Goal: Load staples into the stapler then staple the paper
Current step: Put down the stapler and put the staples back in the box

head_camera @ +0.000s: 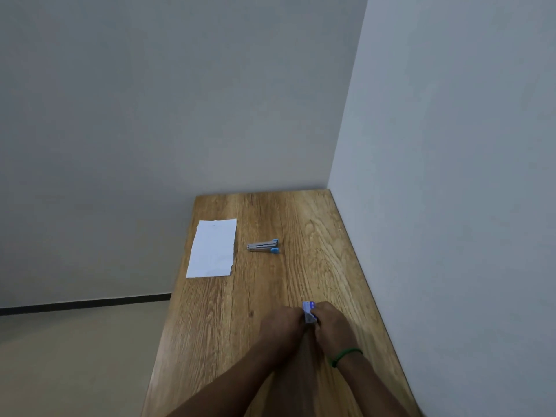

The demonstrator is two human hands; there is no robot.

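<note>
A small blue-and-white staple box (309, 312) is held between both hands near the table's right side. My left hand (282, 325) grips its left end and my right hand (329, 325) pinches its right end; most of the box is hidden by fingers. A small metal stapler (262, 246) with blue end caps lies on its side in the middle of the wooden table (270, 296), well beyond the hands. The white paper (213, 248) lies flat to the left of the stapler, by the table's left edge.
The table stands in a corner, with a wall along its far end and another wall (451, 206) along its right edge. The floor (75, 356) drops away past the left edge. A green band (346, 355) circles my right wrist.
</note>
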